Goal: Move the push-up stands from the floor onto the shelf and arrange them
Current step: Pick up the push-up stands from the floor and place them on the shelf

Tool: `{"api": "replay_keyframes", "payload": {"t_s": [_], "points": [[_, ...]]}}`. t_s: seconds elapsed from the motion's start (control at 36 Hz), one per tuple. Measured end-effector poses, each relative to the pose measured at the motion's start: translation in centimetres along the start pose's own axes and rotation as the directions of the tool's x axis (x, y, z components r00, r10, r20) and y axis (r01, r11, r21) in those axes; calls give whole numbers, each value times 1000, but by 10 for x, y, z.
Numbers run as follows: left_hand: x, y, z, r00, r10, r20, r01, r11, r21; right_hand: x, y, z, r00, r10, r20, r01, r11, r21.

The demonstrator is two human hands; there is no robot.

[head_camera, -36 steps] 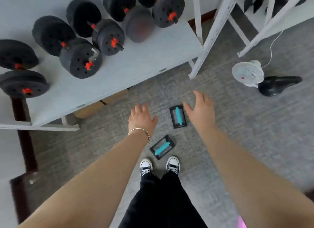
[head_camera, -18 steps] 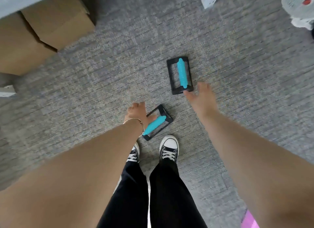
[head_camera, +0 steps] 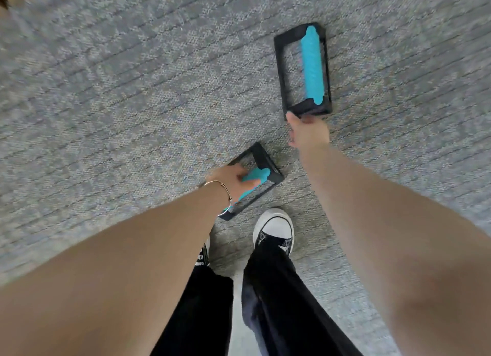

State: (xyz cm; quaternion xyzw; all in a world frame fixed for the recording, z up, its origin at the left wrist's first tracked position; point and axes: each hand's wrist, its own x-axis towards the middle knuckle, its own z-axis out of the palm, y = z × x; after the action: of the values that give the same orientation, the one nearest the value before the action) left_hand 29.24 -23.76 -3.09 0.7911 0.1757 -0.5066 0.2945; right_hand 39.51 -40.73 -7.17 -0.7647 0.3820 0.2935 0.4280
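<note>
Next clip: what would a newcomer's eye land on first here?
Two black push-up stands with bright teal grips on the grey carpet. The left hand is wrapped around the near stand's grip, just ahead of the black-and-white sneaker. The right hand is at the near end of the far stand, upper right, its fingers touching the frame.

Two push-up stands lie on the floor (head_camera: pixel 132 90): near stand (head_camera: pixel 261 173) ahead of the shoes (head_camera: pixel 273 230); far stand (head_camera: pixel 303 68) beyond, to its right.
</note>
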Motion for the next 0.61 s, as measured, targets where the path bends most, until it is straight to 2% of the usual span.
{"api": "replay_keyframes", "payload": {"t_s": [0.08, 0.17, 0.31, 0.42, 0.53, 0.61], "points": [[4, -7, 8, 1000, 24, 16, -24, 999, -38, -7, -10, 3, 1000, 25, -16, -22, 985, 171], [8, -11, 12, 999, 41, 19, -39, 995, -94, -4, -11, 5, 999, 27, -24, -21, 972, 235], [7, -12, 10, 1000, 22, 7, -21, 990, -138, -4, -10, 4, 998, 16, -59, -3, 976, 219], [-3, -4, -5, 997, -23, -77, 6, 978, -206, -16, -13, -7, 996, -34, -88, 49, 983, 178], [-30, 7, -29, 989, -60, -139, 20, 961, -277, -51, -25, -27, 994, -86, -64, 90, 994, 55], [-66, 22, -52, 980, -109, -168, 35, 920, -391, -92, -38, -50, 993, -108, -52, 108, 994, -3]]}}
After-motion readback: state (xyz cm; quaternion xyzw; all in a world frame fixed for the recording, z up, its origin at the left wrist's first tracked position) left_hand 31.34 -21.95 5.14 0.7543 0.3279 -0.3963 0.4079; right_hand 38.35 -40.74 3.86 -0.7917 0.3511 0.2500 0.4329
